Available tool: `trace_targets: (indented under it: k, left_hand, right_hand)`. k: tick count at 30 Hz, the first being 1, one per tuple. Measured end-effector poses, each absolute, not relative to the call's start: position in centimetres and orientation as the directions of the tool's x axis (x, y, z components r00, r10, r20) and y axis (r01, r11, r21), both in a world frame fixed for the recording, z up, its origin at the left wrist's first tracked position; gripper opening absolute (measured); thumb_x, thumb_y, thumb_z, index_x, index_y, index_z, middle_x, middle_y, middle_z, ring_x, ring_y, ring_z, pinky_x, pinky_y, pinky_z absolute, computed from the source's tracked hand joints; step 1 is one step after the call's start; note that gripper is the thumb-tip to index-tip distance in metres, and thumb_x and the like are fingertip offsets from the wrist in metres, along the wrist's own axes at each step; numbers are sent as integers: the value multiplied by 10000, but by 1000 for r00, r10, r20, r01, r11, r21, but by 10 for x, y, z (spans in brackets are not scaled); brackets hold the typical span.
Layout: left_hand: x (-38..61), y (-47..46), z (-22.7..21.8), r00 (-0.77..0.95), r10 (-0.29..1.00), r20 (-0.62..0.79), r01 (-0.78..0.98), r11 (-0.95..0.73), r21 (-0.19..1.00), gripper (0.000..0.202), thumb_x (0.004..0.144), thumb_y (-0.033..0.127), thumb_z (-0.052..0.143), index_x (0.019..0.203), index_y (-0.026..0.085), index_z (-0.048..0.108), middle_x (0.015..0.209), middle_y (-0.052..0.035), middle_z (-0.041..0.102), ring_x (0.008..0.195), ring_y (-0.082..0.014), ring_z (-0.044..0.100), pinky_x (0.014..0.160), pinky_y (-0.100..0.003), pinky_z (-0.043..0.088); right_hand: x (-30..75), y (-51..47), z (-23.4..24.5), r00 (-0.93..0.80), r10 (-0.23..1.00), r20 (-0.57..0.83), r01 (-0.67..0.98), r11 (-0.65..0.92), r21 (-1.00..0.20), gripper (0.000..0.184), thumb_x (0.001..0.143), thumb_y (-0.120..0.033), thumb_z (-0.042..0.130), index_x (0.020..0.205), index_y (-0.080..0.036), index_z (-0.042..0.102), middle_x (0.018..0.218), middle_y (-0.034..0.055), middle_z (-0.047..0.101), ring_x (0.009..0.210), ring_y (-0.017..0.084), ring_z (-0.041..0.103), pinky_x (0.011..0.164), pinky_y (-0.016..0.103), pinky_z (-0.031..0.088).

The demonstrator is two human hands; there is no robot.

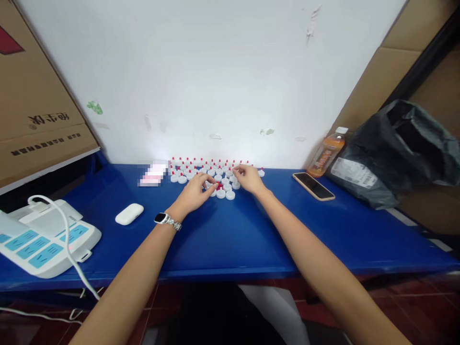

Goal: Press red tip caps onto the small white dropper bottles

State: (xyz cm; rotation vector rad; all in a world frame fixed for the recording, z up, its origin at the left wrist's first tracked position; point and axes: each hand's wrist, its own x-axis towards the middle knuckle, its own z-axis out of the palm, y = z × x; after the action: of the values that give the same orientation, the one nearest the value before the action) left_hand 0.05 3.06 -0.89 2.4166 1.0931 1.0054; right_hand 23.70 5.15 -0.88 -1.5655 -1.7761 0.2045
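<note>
Several small white caps with red tips (pixel 187 168) stand in rows at the back of the blue table (pixel 230 235), against the white wall. My left hand (pixel 196 191), with a watch on its wrist, pinches one small red-and-white piece (pixel 218 186) among the nearest caps. My right hand (pixel 247 177) reaches in from the right, its fingers curled and its fingertips pinched on a cap (pixel 235 169) in the cluster. Both hands are close together over the front of the cluster.
A white earbud case (pixel 129 213) and a white device with blue keys and a cable (pixel 39 239) lie at left. A phone (pixel 313 186), an orange drink bottle (pixel 327 152) and a black plastic bag (pixel 398 148) sit at right. Cardboard boxes flank both sides.
</note>
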Motion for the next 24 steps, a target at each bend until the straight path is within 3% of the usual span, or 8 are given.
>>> trace_targets:
  k: [4,8,13,16,18,21,24]
  left_hand:
    - [1,29,-7,474,751,459,538,-660,525,266,939,441,527,947,209,658,996,-54,627,840,-179,592,789,-338,487]
    - [3,30,-9,486,746,455,533,-665,523,281,942,453,523,933,205,655,991,-55,622,830,-175,590,777,-330,484]
    - [4,32,-11,495,739,456,532,-673,514,284,945,457,520,905,210,655,969,-47,621,846,-179,587,798,-334,476]
    - [5,31,-10,496,738,458,526,-675,517,288,944,462,522,904,209,655,959,-44,619,839,-178,588,791,-338,477]
    - [6,30,-10,484,740,467,520,-673,526,278,942,458,530,920,209,654,955,-42,617,824,-172,590,774,-333,481]
    - [9,27,-8,438,749,497,498,-662,560,263,940,451,543,991,211,634,995,-41,628,796,-159,592,713,-308,487]
    - [13,23,-6,358,772,525,447,-636,630,367,933,468,563,1196,213,549,1094,-56,641,776,-150,596,632,-282,483]
  right_hand:
    - [253,52,-4,136,891,434,816,148,-560,299,922,-309,492,1033,-180,738,875,58,749,776,182,655,739,273,450]
    - [257,49,-4,182,921,344,869,13,-495,282,858,-285,575,1078,-200,730,942,82,761,853,217,678,775,298,459]
    - [247,46,-8,180,931,317,917,-43,-396,187,846,-301,605,890,-190,749,942,118,762,949,242,687,862,327,457]
    - [246,47,-10,236,910,342,866,-37,-499,154,830,-289,612,799,-191,727,873,91,758,897,224,689,836,311,461]
    - [245,47,-9,266,883,387,758,57,-650,147,814,-301,623,781,-184,707,835,67,746,822,198,678,785,293,469]
    - [233,42,-3,223,886,405,422,287,-860,198,794,-368,645,767,-174,673,752,37,707,707,161,629,697,274,464]
    - [210,32,5,59,938,341,59,338,-939,292,742,-467,706,736,-179,659,685,6,660,606,120,530,603,257,406]
